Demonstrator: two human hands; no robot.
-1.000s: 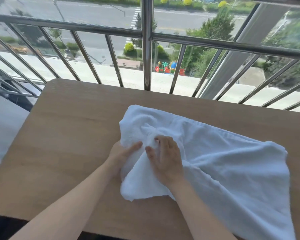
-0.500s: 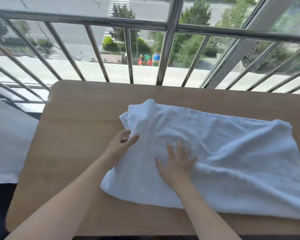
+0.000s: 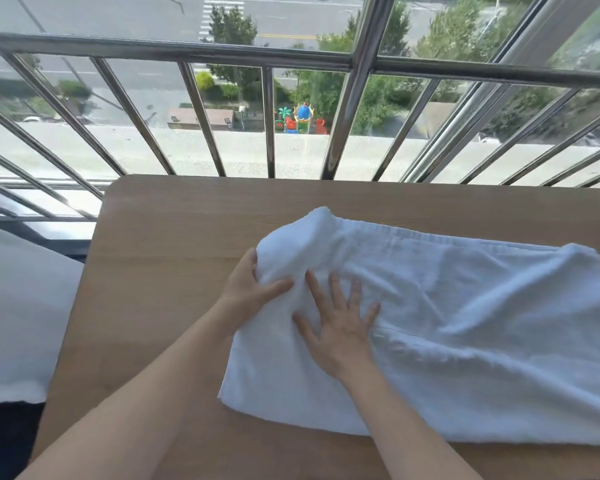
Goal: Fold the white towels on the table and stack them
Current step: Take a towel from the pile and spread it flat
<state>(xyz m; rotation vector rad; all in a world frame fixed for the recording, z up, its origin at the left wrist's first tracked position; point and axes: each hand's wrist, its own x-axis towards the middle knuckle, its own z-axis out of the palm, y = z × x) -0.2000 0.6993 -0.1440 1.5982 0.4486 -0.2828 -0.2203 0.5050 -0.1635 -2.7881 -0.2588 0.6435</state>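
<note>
A large white towel [image 3: 465, 323] lies spread and wrinkled across the right half of the wooden table [image 3: 160, 271]. Its far left corner is bunched up into a raised hump. My left hand [image 3: 253, 289] grips that bunched left edge, thumb on top and fingers under the cloth. My right hand [image 3: 340, 327] lies flat on the towel just right of it, fingers spread, pressing the fabric down. The towel's right side runs out of view.
A metal railing [image 3: 267, 123] with slanted bars stands right behind the table's far edge, with a street and playground far below. A white cloth-covered surface [image 3: 14, 323] sits left of the table. Bare tabletop shows on the left and along the near edge.
The towel went from a crumpled heap to spread wide across the table. My right hand opened flat onto it. My left hand closed on the bunched left corner.
</note>
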